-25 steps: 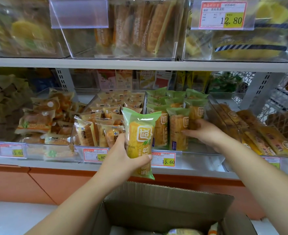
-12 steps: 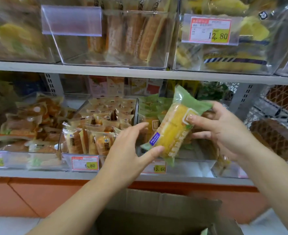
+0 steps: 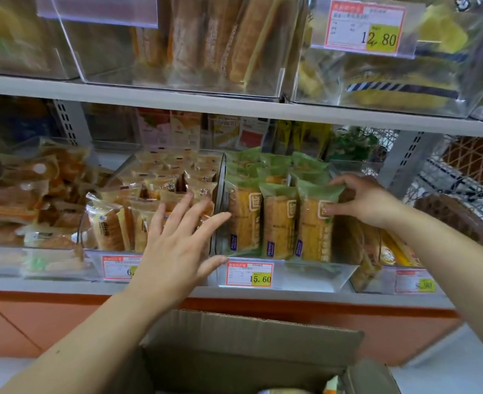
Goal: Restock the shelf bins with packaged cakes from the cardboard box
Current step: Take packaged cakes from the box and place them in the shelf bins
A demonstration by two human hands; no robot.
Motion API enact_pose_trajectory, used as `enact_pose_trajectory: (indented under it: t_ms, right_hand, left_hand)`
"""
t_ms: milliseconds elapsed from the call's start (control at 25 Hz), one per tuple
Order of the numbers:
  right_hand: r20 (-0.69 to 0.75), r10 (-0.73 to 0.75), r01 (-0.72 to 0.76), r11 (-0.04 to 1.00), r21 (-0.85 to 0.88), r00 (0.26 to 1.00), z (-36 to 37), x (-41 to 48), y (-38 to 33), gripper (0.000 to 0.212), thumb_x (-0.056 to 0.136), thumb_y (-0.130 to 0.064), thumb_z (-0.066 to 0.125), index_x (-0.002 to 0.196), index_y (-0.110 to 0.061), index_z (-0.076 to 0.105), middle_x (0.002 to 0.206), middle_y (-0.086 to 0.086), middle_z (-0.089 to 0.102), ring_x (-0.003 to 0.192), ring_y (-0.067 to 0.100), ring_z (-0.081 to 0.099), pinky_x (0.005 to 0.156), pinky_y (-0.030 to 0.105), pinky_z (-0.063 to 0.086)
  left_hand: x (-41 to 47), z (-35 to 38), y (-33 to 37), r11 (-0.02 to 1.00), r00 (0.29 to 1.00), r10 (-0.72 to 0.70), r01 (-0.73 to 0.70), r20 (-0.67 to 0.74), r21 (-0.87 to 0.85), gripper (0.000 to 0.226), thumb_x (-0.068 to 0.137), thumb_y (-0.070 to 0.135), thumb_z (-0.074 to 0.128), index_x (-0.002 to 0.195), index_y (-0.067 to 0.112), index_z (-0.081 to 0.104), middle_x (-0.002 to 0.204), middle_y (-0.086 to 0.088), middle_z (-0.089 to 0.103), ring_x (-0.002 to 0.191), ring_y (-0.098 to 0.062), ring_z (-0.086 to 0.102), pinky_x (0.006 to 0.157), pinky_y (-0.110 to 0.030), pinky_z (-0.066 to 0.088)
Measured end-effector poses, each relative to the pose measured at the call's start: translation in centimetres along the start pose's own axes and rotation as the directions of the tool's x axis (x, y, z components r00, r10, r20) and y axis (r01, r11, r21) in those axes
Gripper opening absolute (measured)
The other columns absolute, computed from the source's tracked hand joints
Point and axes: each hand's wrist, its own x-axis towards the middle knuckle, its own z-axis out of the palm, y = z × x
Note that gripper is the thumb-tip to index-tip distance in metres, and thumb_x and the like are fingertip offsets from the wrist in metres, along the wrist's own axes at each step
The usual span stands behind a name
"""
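Broadly, the lower shelf (image 3: 64, 285) is taken up by clear containers. Below it the cardboard box (image 3: 248, 345) is seen open, and little of its contents can be made out.

The middle bin (image 3: 220, 200) is packed with green-topped cakes (image 3: 277, 223), stood upright in rows three across. Its front row appears full, so if another pack were forced in there, the soft cakes could be squashed or the row pushed over.

The left hand (image 3: 177, 245) is held spread and empty, in front of the bin's left wall. Whether the wall is touched cannot be told. A careless sweep from there could shift the bin or knock the brown packs (image 3: 106, 226) in the next container.

The right hand (image 3: 368, 200) is pinching the front-right cake (image 3: 315, 228) near its top, thumb on the face and fingers over the green film. The cake stands at the bin's right front corner. If it were released before being seated squarely, it could tip forward over the low front lip towards the price tag (image 3: 250, 274) and drop off the shelf. A tight pinch could also crease the thin film.
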Motion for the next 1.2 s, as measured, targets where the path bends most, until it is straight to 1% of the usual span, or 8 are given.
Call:
enact_pose_trajectory:
  t_ms: [120,240,360,760,920,1040,1120,1200]
  right_hand:
    - [-0.007,0.007,-0.008,0.985,-0.171,1.000,0.1,0.8,0.2,0.053,0.065,-0.048,0.082,0.108,-0.045,0.052,0.128,0.004,0.047,0.106,0.021,0.052,0.092,0.036,0.047]
    - [0.068,-0.010,0.035,0.927,-0.374,0.998,-0.1,0.4,-0.4,0.081,0.065,-0.058,0.078,0.135,-0.041,0.040,0.144,0.005,0.036,0.129,0.026,0.036,0.103,0.040,0.036]
    - [0.143,-0.055,0.135,0.760,-0.636,0.988,0.6,-0.3,-1.4,0.108,0.063,-0.072,0.070,0.150,-0.032,0.021,0.157,0.002,0.024,0.143,0.026,0.014,0.115,0.044,0.013]
    - [0.111,-0.047,0.109,0.743,-0.660,0.993,1.5,0.8,-1.7,0.104,0.068,-0.067,0.070,0.151,-0.037,0.017,0.155,0.001,0.024,0.143,0.027,0.011,0.116,0.051,0.006]
    - [-0.006,-0.157,0.129,0.830,-0.543,0.988,0.7,-1.4,-1.5,0.100,0.068,-0.064,0.071,0.150,-0.036,0.022,0.154,0.000,0.027,0.142,0.024,0.013,0.115,0.046,0.014]
    - [-0.210,-0.375,0.297,0.898,-0.326,0.903,1.7,-7.0,-2.7,0.073,0.076,-0.054,0.069,0.140,-0.032,0.043,0.135,-0.003,0.049,0.128,0.019,0.036,0.105,0.039,0.033]
    - [-0.095,-0.363,0.370,0.926,0.074,0.927,2.6,-11.6,-4.4,0.048,0.079,-0.051,0.067,0.123,-0.035,0.055,0.110,-0.011,0.060,0.104,0.012,0.054,0.089,0.028,0.046]
    - [0.338,-0.287,0.193,0.939,0.284,0.896,4.3,-15.0,-6.0,0.037,0.083,-0.049,0.062,0.117,-0.038,0.058,0.101,-0.015,0.062,0.093,0.008,0.061,0.081,0.021,0.048]
  left_hand:
    - [-0.1,0.2,-0.1,1.000,1.000,0.006,-0.006,-0.021,0.003,0.068,0.084,0.070,0.029,0.144,0.038,0.033,0.153,-0.005,0.039,0.147,-0.029,0.023,0.117,-0.051,0.008]
    - [0.0,0.2,0.0,1.000,1.000,0.005,-0.005,-0.024,-0.003,0.068,0.085,0.070,0.029,0.144,0.037,0.035,0.153,-0.006,0.040,0.146,-0.029,0.024,0.117,-0.051,0.010]
    - [0.0,0.2,0.1,1.000,1.000,0.005,-0.005,-0.029,0.002,0.068,0.084,0.070,0.029,0.144,0.038,0.035,0.153,-0.006,0.040,0.146,-0.029,0.024,0.117,-0.051,0.009]
    - [0.0,0.0,0.0,0.999,1.000,0.015,-0.015,-0.014,-0.036,0.067,0.084,0.069,0.030,0.143,0.037,0.034,0.152,-0.006,0.040,0.146,-0.030,0.025,0.117,-0.056,0.017]
    - [-0.6,-0.6,0.1,0.995,0.998,0.007,-0.014,-0.061,-0.104,0.071,0.085,0.068,0.030,0.147,0.034,0.031,0.155,-0.006,0.036,0.148,-0.028,0.020,0.118,-0.055,0.016]
    - [-2.8,-2.9,0.5,0.973,0.973,0.060,-0.107,-0.224,-0.204,0.060,0.089,0.053,0.043,0.141,0.022,0.046,0.146,-0.006,0.047,0.140,-0.024,0.035,0.116,-0.046,0.026]
    - [-5.1,-3.6,1.1,0.924,0.960,0.150,-0.222,-0.238,-0.311,0.047,0.091,0.043,0.048,0.130,0.018,0.057,0.128,-0.002,0.058,0.121,-0.018,0.050,0.103,-0.034,0.040]
    - [-7.7,-2.4,2.0,0.883,0.959,0.284,-0.269,-0.018,-0.384,0.038,0.092,0.041,0.048,0.123,0.023,0.060,0.119,0.003,0.060,0.110,-0.013,0.055,0.092,-0.029,0.047]
